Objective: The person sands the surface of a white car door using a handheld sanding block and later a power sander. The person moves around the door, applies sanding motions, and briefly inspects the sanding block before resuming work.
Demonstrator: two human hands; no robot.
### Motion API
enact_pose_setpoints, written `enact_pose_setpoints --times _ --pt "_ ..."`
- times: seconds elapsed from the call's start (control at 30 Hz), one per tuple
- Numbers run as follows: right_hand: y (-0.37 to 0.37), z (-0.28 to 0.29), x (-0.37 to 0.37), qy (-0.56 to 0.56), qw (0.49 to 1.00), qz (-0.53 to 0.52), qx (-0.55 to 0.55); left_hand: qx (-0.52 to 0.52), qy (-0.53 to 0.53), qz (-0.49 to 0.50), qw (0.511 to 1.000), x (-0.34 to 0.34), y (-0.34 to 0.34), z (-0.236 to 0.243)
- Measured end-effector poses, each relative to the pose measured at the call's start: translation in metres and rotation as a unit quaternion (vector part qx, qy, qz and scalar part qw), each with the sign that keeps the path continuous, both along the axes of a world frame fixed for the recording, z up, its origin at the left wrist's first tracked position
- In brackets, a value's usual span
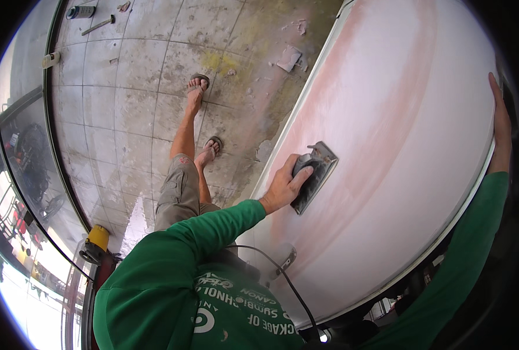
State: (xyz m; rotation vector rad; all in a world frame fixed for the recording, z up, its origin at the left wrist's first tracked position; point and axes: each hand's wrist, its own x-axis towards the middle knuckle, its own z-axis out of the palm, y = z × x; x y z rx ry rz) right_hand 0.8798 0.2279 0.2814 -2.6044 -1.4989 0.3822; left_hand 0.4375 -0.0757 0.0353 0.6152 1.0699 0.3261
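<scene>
Tiled floor (137, 70): it is spreading out on the person's left, with a yellow patch (221, 61) and a pale scrap (288, 58) showing near the panel.
White panel (446, 146): it is filling the right side; pink streaks (388, 134) are running along it, and its straight edge is facing the floor.
Right hand (500, 125): it is resting at the panel's curved outer edge, well apart from the block; whether it is gripping the rim cannot be told.
Left hand (282, 185): it is curling around the sanding block's grip, and is the nearer one.
Sanding block (315, 185): it is sitting on the panel, in the left hand and towards its right; its long axis is running roughly alongside the straight edge.
Hammer (99, 24): it is lying on the floor, near a can (80, 11).
</scene>
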Motion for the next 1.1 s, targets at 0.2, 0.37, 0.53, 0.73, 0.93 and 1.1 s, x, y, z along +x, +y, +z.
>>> enact_pose_setpoints --times 0.2,0.37,0.53,0.73,0.93,1.1 --pt "-0.006 0.003 -0.001 0.032 0.998 -0.043 0.020 0.034 0.051 -0.004 0.998 -0.016 -0.041 -0.014" --pt "0.012 -0.003 -0.024 0.070 0.996 -0.050 0.037 -0.025 0.083 0.070 0.994 0.046 0.086 -0.133" --pt "-0.009 0.000 -0.040 0.104 0.987 -0.122 0.030 -0.015 0.015 0.024 0.999 0.018 0.028 -0.009" --pt "-0.018 0.009 -0.050 0.091 0.984 -0.150 0.034 0.127 0.006 -0.002 0.992 0.031 0.057 0.008" --pt "0.010 0.006 -0.071 0.147 0.980 -0.130 0.028 0.071 0.045 0.085 0.993 0.114 0.237 -0.107" --pt "-0.008 0.009 -0.065 0.130 0.979 -0.153 0.045 0.149 -0.035 0.018 0.988 0.064 0.123 0.034"
